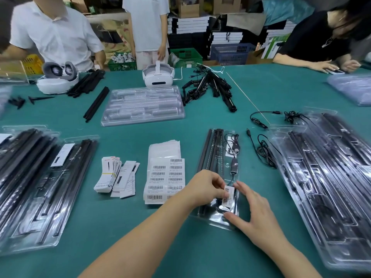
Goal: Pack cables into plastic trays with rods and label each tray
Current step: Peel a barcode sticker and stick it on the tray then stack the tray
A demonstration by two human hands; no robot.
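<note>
A cluttered packing room; a teal cloth-covered table (pixel 200 247) fills the view. Near its front edge lies a long clear plastic tray (pixel 233 219) holding black rods (pixel 210 149) and a coiled black cable (pixel 232 145), its long axis running away from the viewer, tilted slightly right. The left hand (pixel 204 185) pinches a small white barcode label (pixel 227 194) over the tray's near end. The right hand (pixel 255 213), fingers spread, steadies that end. The tray looks light, thin and slippery; best held flat by its rim. A white label sheet (pixel 164 177) lies just left of the tray.
</note>
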